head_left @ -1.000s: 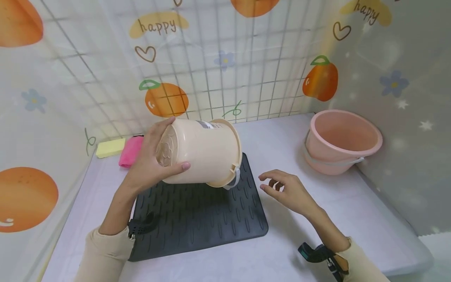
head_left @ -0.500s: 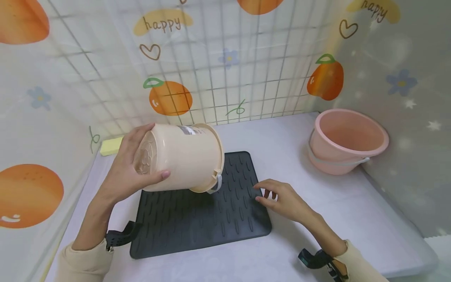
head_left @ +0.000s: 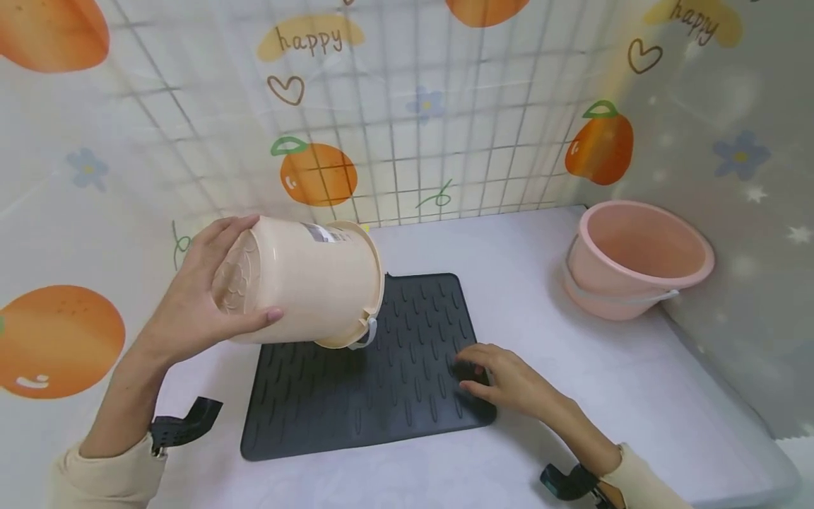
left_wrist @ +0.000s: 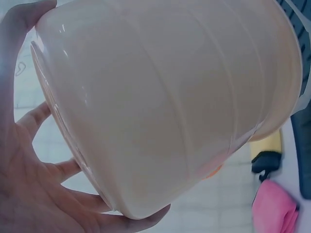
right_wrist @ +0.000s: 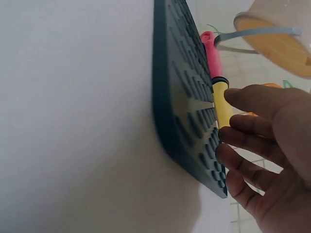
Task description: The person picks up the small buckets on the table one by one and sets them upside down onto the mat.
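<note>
My left hand [head_left: 187, 300] grips a cream plastic bucket [head_left: 311, 283] at its base, with the thumb on the near side. The bucket lies sideways in the air over the back left of a dark ridged mat [head_left: 375, 403], its mouth turned right and its light handle [head_left: 365, 334] hanging at the rim. In the left wrist view, the fingers spread around the bottom of the bucket [left_wrist: 160, 107]. My right hand [head_left: 509, 382] hovers near the mat's right edge, fingers loosely bent, holding nothing. The right wrist view shows that hand [right_wrist: 277, 145] apart from the mat.
A pink bucket [head_left: 636, 297] with a light handle stands upright at the back right of the white-covered table [head_left: 528, 254]. A pink cloth-like item [left_wrist: 274, 208] and a yellow block [left_wrist: 267, 143] lie behind the mat. A printed curtain [head_left: 394, 92] hangs along the back.
My left hand has carried the cream bucket left, and it now covers the yellow and pink items in the head view. My right hand has shifted left and nearer, to the mat's right edge.
</note>
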`<move>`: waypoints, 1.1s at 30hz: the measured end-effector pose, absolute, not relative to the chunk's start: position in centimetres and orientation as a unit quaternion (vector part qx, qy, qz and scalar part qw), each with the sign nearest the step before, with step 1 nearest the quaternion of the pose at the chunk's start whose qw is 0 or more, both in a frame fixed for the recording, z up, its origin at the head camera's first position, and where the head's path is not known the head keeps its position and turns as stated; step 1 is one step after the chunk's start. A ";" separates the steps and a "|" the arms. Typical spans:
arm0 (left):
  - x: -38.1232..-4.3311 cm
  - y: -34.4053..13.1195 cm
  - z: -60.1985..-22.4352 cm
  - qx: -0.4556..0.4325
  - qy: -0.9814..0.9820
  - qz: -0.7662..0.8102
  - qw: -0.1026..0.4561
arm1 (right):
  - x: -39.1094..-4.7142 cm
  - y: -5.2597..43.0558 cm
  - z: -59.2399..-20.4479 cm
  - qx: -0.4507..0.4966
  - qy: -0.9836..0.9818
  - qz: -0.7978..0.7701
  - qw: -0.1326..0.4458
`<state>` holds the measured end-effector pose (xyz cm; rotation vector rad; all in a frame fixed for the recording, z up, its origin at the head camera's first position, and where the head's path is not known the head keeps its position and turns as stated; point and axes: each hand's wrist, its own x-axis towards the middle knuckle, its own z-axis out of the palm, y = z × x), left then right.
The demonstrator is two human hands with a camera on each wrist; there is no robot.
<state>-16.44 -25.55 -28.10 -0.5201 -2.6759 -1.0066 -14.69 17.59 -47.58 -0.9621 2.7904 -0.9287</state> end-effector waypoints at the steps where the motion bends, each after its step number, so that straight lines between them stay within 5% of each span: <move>1: -16.4 -25.7 -27.9 -0.179 -0.915 -0.341 0.118 | -14.6 17.7 -47.8 -0.310 0.903 -0.296 0.026; 12: -15.5 -28.3 -26.3 -0.153 -0.930 -0.317 0.106 | -14.0 18.5 -49.1 -0.301 0.906 -0.292 0.060; 33: -14.2 -31.8 -25.4 -0.137 -0.956 -0.244 0.087 | -14.2 18.7 -50.2 -0.331 0.895 -0.298 0.024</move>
